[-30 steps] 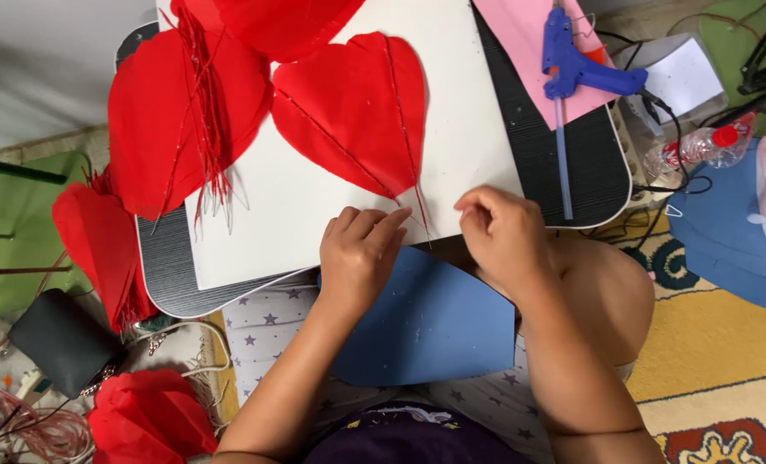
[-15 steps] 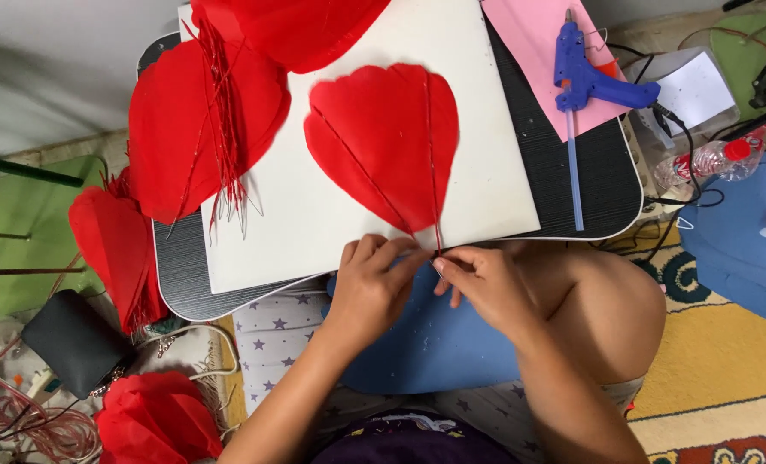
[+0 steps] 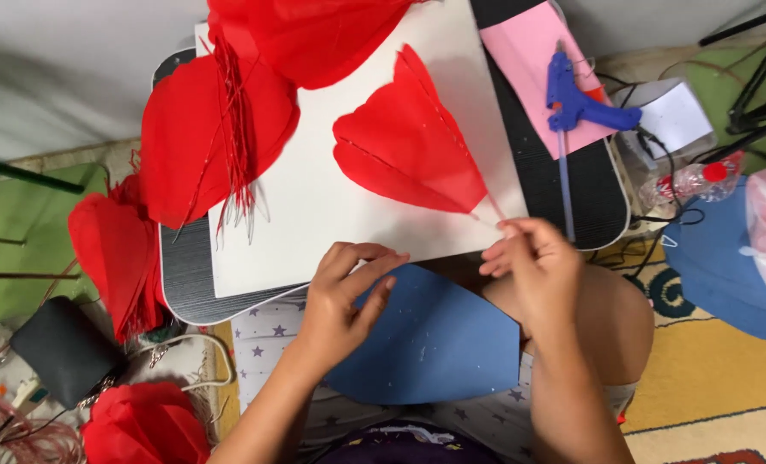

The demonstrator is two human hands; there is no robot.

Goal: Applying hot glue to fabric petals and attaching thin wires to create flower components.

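On the white board atop the dark lap tray lies a red fan-shaped paper petal, its narrow tip at the board's lower edge. The right hand pinches that tip, apparently between thumb and fingertips. The left hand rests half-curled, holding nothing, on a blue card shape.
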